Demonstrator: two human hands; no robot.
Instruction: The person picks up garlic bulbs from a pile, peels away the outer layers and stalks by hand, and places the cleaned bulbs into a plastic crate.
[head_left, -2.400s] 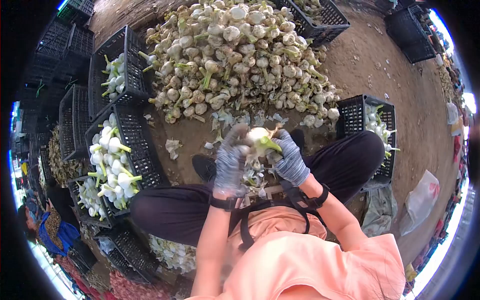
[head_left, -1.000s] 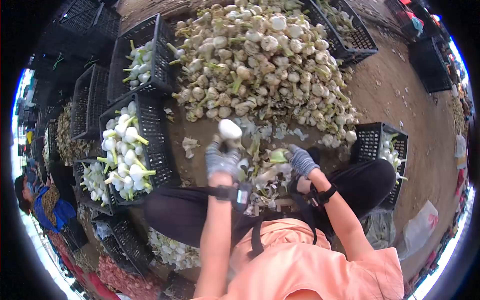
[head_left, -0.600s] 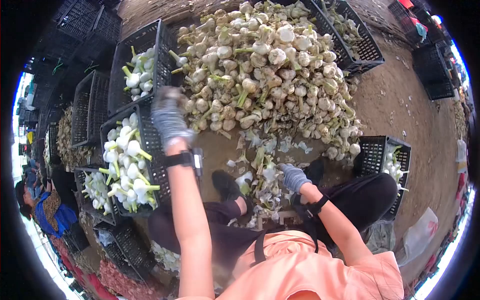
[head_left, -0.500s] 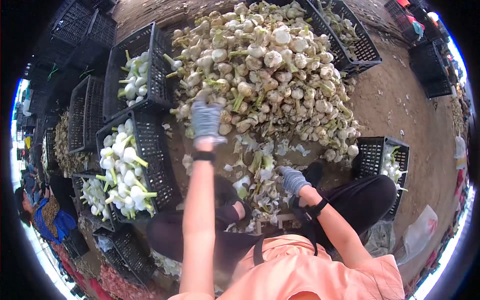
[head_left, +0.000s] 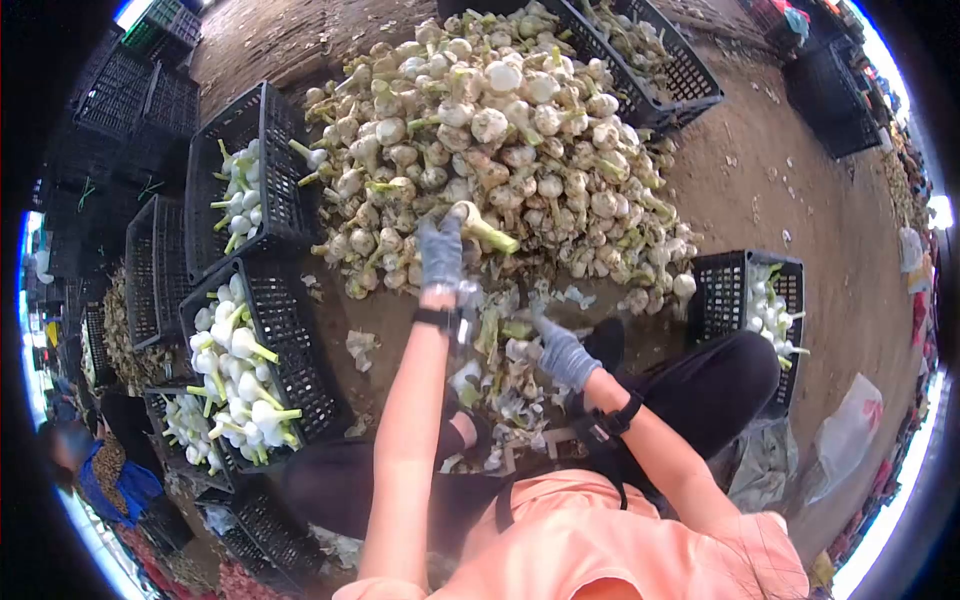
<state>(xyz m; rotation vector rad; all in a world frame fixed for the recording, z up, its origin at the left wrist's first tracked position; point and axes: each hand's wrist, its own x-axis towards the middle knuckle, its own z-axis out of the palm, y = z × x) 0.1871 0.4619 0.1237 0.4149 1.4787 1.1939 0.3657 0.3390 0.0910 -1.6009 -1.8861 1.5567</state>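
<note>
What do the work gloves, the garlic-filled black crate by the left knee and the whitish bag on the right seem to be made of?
Work gloves: probably knitted fabric, matt, judging by the mottled grey surface.
Black crate: likely rigid moulded plastic, dull, with regular slots through its wall.
Whitish bag: apparently thin plastic film, creased and translucent.

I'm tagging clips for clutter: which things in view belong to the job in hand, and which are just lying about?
Part of the job:
garlic bulb in the left hand
garlic pile in front
crate of white bulbs near the left knee

Apparently just lying about:
loose skins between the feet
translucent plastic bag at right
crumpled sheet beside it
</note>
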